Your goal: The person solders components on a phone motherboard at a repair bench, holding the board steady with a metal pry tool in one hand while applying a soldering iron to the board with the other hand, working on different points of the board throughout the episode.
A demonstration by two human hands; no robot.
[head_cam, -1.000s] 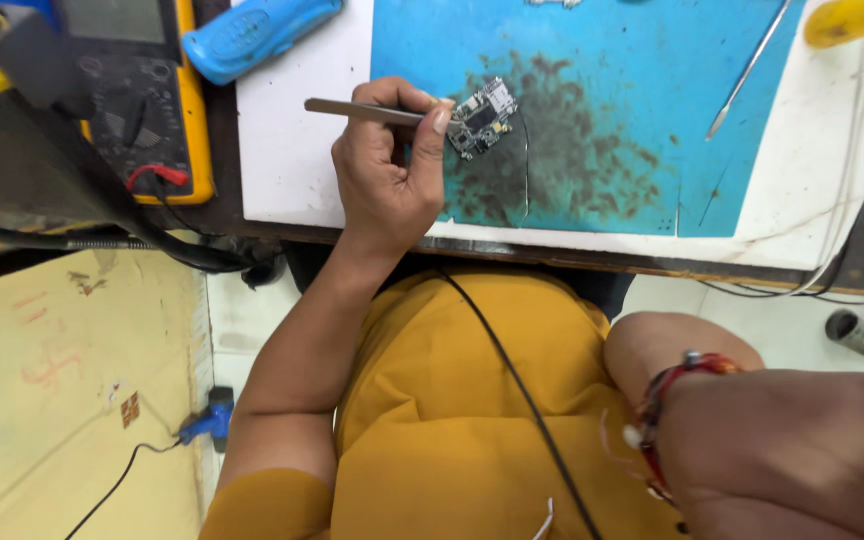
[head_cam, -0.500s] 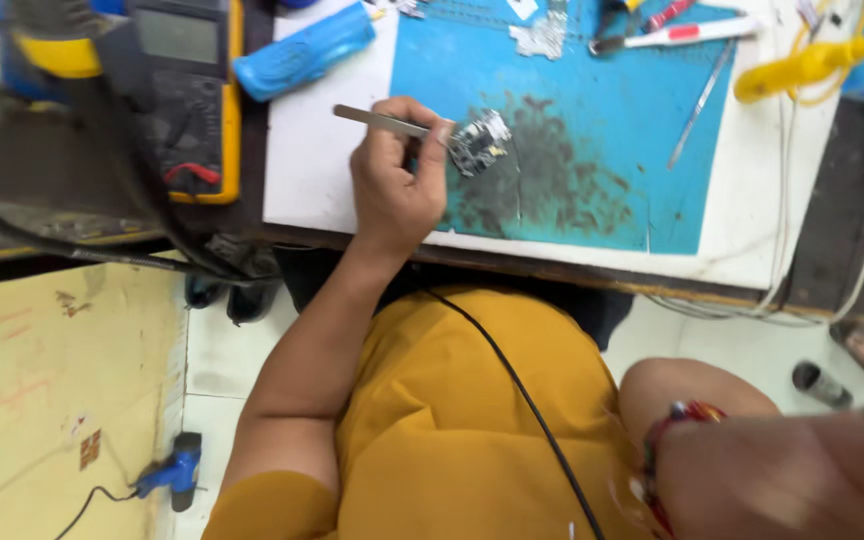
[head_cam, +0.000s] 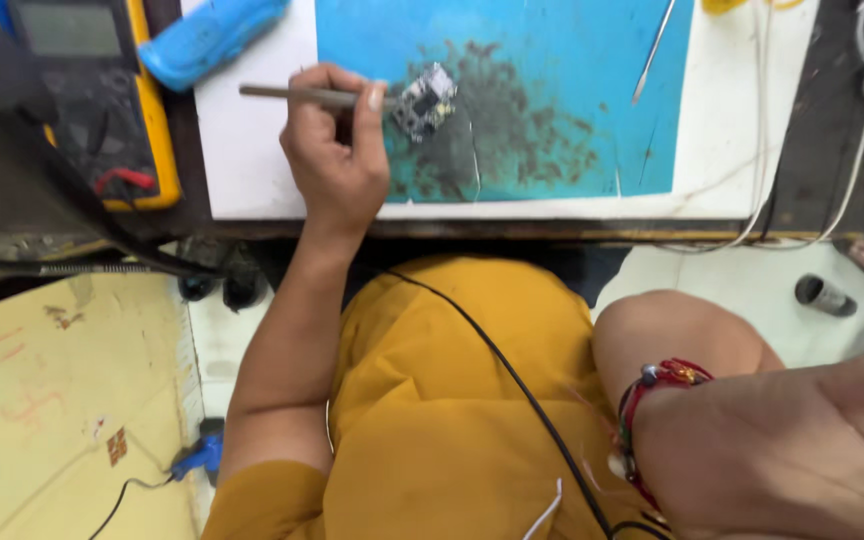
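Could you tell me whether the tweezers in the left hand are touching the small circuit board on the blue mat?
Touching. The head view shows the tweezers in the left hand running straight into the small circuit board, no gap visible.

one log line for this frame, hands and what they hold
left hand: grips tweezers at small circuit board | board: on blue mat | right hand: near lens, empty | multimeter: left of mat

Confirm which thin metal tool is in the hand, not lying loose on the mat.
The tweezers gripped in the left hand, tips at the small circuit board. The other tool lies untouched at upper right.
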